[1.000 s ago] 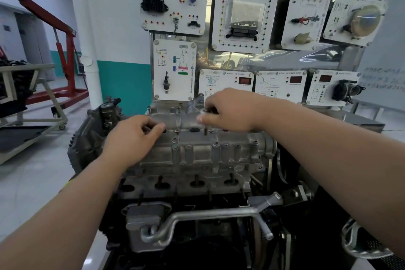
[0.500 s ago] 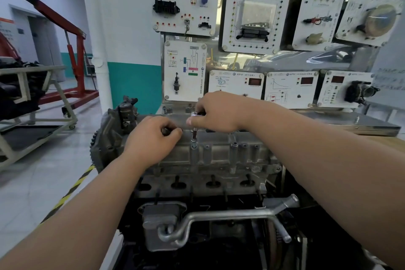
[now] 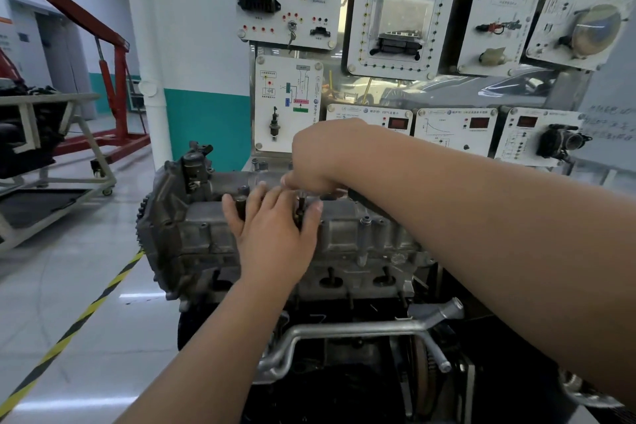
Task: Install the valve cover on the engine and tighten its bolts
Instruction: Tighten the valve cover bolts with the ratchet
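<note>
The grey valve cover (image 3: 347,234) sits on top of the engine (image 3: 192,251), with bolts (image 3: 365,221) standing along its near edge. My right hand (image 3: 323,155) reaches in from the right and grips the head of a ratchet wrench. The wrench's dark handle (image 3: 364,203) runs back under my forearm, and its thin driver shaft (image 3: 300,206) stands upright on a bolt in the cover. My left hand (image 3: 272,237) lies flat on the cover with fingers spread. The shaft stands between its thumb and index finger. The bolt under the shaft is hidden.
A bent metal pipe (image 3: 344,329) crosses the engine's front below the cover. Behind stands a board of white training panels (image 3: 395,17). A red engine hoist (image 3: 113,79) and a wheeled cart (image 3: 69,162) are at the left; yellow-black tape (image 3: 86,310) marks the floor.
My left hand has uncurled and slid right, now flat on the cover beside the shaft. My right hand stays on the wrench head. The view has shifted left.
</note>
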Tool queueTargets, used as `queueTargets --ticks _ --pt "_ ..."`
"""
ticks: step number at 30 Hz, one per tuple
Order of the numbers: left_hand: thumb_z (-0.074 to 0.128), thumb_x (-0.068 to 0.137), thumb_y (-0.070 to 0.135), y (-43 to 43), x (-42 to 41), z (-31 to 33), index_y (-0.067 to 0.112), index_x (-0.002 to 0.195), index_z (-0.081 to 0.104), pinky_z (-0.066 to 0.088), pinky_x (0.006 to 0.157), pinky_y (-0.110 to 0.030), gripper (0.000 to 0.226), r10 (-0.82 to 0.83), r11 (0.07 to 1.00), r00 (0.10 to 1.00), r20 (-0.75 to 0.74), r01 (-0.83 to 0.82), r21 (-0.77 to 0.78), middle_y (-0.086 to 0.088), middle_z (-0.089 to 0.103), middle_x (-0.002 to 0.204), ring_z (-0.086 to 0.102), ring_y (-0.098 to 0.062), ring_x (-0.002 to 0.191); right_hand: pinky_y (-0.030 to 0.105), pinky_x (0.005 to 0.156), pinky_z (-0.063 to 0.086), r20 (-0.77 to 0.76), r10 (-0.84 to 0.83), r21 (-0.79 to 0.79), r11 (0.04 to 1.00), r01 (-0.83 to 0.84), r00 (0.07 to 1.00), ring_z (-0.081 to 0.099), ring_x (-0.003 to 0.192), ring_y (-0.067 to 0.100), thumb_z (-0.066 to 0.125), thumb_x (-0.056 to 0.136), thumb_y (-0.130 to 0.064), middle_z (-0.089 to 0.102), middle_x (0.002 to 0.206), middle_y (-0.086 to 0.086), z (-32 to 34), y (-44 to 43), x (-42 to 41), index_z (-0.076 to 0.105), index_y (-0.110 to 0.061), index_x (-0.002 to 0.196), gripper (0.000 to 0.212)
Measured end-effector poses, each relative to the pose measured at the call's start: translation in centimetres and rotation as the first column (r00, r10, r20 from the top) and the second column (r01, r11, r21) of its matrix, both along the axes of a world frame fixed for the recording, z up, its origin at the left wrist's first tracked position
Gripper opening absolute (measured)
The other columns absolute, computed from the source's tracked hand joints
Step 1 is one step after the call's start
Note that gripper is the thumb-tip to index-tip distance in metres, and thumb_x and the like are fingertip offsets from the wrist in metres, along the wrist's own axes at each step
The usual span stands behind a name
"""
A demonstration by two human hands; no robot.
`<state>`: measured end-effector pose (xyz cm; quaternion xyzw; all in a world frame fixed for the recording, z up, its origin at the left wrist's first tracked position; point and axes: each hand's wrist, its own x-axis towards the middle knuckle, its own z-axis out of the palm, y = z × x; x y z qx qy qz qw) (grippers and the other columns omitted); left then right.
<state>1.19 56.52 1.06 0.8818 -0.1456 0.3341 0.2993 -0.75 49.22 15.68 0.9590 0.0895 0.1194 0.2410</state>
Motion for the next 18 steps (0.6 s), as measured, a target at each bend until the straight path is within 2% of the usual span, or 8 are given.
queueTargets --ticks 3,7,8,10,12,13,15,18 --pt "0.023 0.097 0.043 -0.8 0.4 -0.3 0.018 0.108 0.063 0.018 0.113 -0.051 0.048 0.039 0.999 0.998 -0.043 -0.038 0.026 0.004 0.059 0.123 0.027 -0.019 0.137 0.029 0.050 0.030 -0.029 0.003 -0.018 1.000 -0.003 1.000 0.042 0.058 0.012 0.044 0.100 -0.041 0.048 0.070 -0.001 0.1 0.4 -0.8 0.032 -0.019 0.064 0.044" --pt "0.034 0.093 0.022 -1.6 0.8 -0.9 0.009 0.100 0.061 0.014 0.113 -0.052 0.031 0.071 0.997 0.997 0.000 -0.071 -0.025 -0.008 0.061 0.115 0.042 -0.028 0.124 0.031 0.051 0.032 0.058 -0.023 -0.036 0.999 0.025 0.998 0.045 0.059 0.016 0.043 0.098 -0.038 0.049 0.069 0.000 -0.5 1.1 -0.4 0.034 -0.017 0.064 0.041" --pt "0.041 0.092 0.022 -1.8 0.8 -1.0 0.010 0.099 0.061 0.008 0.116 -0.048 0.024 0.097 0.995 0.995 0.026 -0.097 -0.010 -0.006 0.061 0.113 0.044 -0.026 0.122 0.032 0.051 0.033 0.080 -0.036 -0.048 0.998 0.040 0.996 0.045 0.061 0.017 0.043 0.097 -0.037 0.049 0.073 0.000 -0.8 1.4 -0.1 0.034 -0.016 0.066 0.039" --pt "0.061 0.082 0.017 -1.9 0.6 -0.9 0.011 0.089 0.065 -0.015 0.116 -0.033 0.010 0.146 0.989 0.980 0.135 -0.141 -0.049 -0.004 0.066 0.097 0.048 -0.020 0.112 0.034 0.052 0.033 0.094 -0.044 -0.050 0.998 0.049 0.995 0.045 0.064 0.018 0.042 0.096 -0.034 0.048 0.077 0.001 -1.1 1.9 0.5 0.035 -0.016 0.069 0.033" --pt "0.060 0.082 0.018 -1.9 0.6 -0.8 0.010 0.088 0.067 -0.027 0.109 -0.028 0.012 0.163 0.985 0.976 0.144 -0.152 -0.080 -0.005 0.067 0.092 0.044 -0.017 0.110 0.034 0.053 0.034 0.057 -0.030 -0.042 0.999 0.032 0.998 0.046 0.064 0.018 0.042 0.096 -0.034 0.049 0.075 0.001 -0.9 2.0 0.7 0.039 -0.017 0.069 0.033" --pt "0.054 0.085 0.023 -1.9 0.6 -0.9 0.014 0.093 0.066 -0.028 0.109 -0.033 0.017 0.185 0.983 0.978 0.100 -0.182 -0.031 -0.002 0.066 0.096 0.043 -0.016 0.114 0.033 0.054 0.035 0.009 -0.018 -0.036 0.999 0.018 1.000 0.047 0.062 0.017 0.042 0.097 -0.037 0.050 0.072 0.001 -0.6 2.0 0.5 0.040 -0.017 0.067 0.036" --pt "0.043 0.087 0.029 -1.8 0.8 -0.7 0.015 0.090 0.067 -0.014 0.115 -0.043 0.027 0.185 0.981 0.981 0.055 -0.187 0.050 0.000 0.065 0.090 0.050 -0.020 0.111 0.028 0.051 0.032 -0.105 0.025 -0.036 0.999 -0.029 0.994 0.044 0.054 0.012 0.045 0.098 -0.043 0.049 0.063 -0.001 0.1 1.6 -0.2 0.043 -0.017 0.062 0.045" --pt "0.030 0.091 0.028 -1.6 0.3 0.3 0.008 0.071 0.067 -0.004 0.116 -0.035 0.047 0.178 0.981 0.975 0.131 -0.186 0.048 -0.002 0.061 0.064 0.062 -0.021 0.085 0.024 0.047 0.028 -0.173 0.090 -0.051 0.994 -0.100 0.981 0.045 0.051 0.010 0.056 0.094 -0.045 0.050 0.060 -0.003 0.9 0.4 -0.8 0.044 -0.018 0.062 0.043"
